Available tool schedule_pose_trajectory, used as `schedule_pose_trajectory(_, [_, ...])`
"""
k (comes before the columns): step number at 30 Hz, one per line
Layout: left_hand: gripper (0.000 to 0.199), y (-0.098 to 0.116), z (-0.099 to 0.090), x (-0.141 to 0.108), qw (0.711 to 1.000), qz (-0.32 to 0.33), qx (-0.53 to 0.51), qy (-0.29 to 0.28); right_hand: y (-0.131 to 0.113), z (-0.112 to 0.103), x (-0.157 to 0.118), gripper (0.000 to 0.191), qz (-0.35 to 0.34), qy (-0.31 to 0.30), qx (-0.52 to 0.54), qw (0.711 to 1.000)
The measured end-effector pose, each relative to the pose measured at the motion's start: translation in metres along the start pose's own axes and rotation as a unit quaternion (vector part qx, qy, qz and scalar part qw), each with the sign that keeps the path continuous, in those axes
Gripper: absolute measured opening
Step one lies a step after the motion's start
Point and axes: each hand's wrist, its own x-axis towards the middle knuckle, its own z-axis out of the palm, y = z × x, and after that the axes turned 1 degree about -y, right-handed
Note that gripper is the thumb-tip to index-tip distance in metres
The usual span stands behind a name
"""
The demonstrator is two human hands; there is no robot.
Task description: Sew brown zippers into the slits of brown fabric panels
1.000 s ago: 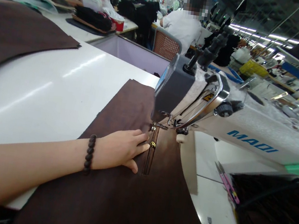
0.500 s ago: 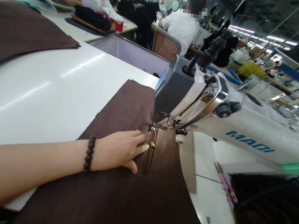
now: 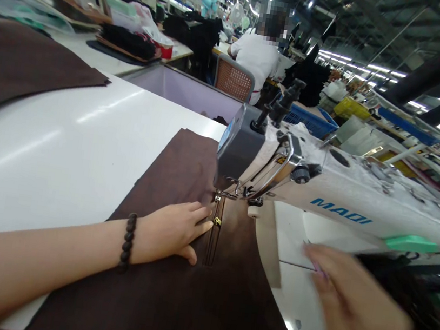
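Observation:
My left hand (image 3: pixel 172 232), with fingers stretched out, lies flat on a dark brown piece of material (image 3: pixel 160 298). Its fingertips touch the edge of a zipper (image 3: pixel 213 240) set into a slot there, close to the brass-coloured zipper pull (image 3: pixel 217 221). The zipper's far end lies by the presser foot of the sewing machine (image 3: pixel 277 167). On the right, my right hand (image 3: pixel 363 311), smeared by motion, has its fingers closed around pink thread snips (image 3: pixel 320 270). Most of the snips are hidden by the fingers.
More brown material (image 3: pixel 33 65) lies on the white table (image 3: pixel 97 137) at left. Behind the table is a lilac-lined bin (image 3: pixel 185 90). A person in a white shirt (image 3: pixel 255 58) sits farther back. Dark material (image 3: pixel 404 278) lies at far right, behind my right hand.
My right hand has come into view at the right and taken hold of the snips that lay on the table. My left hand stays on the brown material; the whole view has shifted slightly.

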Motion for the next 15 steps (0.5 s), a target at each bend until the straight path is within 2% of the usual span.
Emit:
schedule_pose_trajectory(1, [0.068, 0.000, 0.000, 0.000, 1.000, -0.001, -0.002, -0.001, -0.009, 0.019, 0.010, 0.026, -0.045, -0.025, 0.022, 0.998])
schedule_pose_trajectory(2, [0.068, 0.000, 0.001, 0.000, 1.000, -0.001, -0.003, -0.002, -0.019, 0.038, 0.019, 0.029, -0.067, -0.085, 0.038, 0.993])
schedule_pose_trajectory(3, [0.069, 0.000, 0.001, 0.000, 1.000, 0.000, -0.004, -0.003, -0.027, 0.056, 0.027, 0.030, -0.083, -0.111, 0.051, 0.989])
schedule_pose_trajectory(5, [0.069, 0.000, 0.002, 0.000, 1.000, 0.001, -0.005, -0.004, -0.039, 0.087, 0.037, 0.036, -0.083, -0.165, 0.060, 0.981])
schedule_pose_trajectory(7, [0.070, 0.001, 0.004, 0.000, 1.000, 0.001, -0.008, -0.002, -0.041, 0.106, 0.039, 0.041, -0.075, -0.192, 0.070, 0.976])
schedule_pose_trajectory(10, [0.072, 0.002, 0.005, -0.001, 1.000, 0.001, -0.015, 0.004, -0.036, 0.116, 0.034, 0.043, -0.072, -0.202, 0.088, 0.973])
schedule_pose_trajectory(15, [0.071, 0.002, 0.004, -0.001, 1.000, 0.000, -0.015, 0.011, -0.028, 0.117, 0.026, 0.044, -0.080, -0.202, 0.114, 0.969])
